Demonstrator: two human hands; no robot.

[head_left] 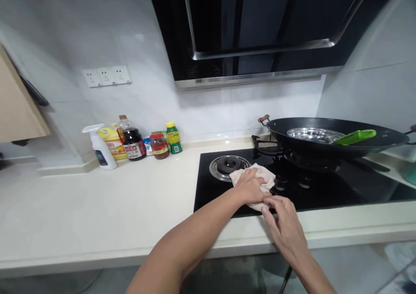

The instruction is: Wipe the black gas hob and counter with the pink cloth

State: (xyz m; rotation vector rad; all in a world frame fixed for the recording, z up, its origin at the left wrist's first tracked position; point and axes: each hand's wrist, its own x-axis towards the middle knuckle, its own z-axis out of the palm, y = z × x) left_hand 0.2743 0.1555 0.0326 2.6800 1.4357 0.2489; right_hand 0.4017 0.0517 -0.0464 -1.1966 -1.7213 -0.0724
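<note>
A pale, crumpled cloth (265, 173) lies on the black glass gas stove (211, 201), beside the front of the left burner (229, 164). My left hand (251, 186) presses down on the cloth, its fingers bent over it and partly hidden. At the cloth's near edge is my right hand (285, 222), with thumb and fingertips close together on the fabric. Just right of the cloth, two stove knobs (281, 182) stick up from the glass.
A large black wok (357, 152) sits on the right burner, holding a shiny metal dish (313, 134) and a green-handled utensil (355, 137). A spray bottle (103, 149), a dark sauce bottle (132, 142) and other containers line the wall. The range hood (260, 34) hangs above.
</note>
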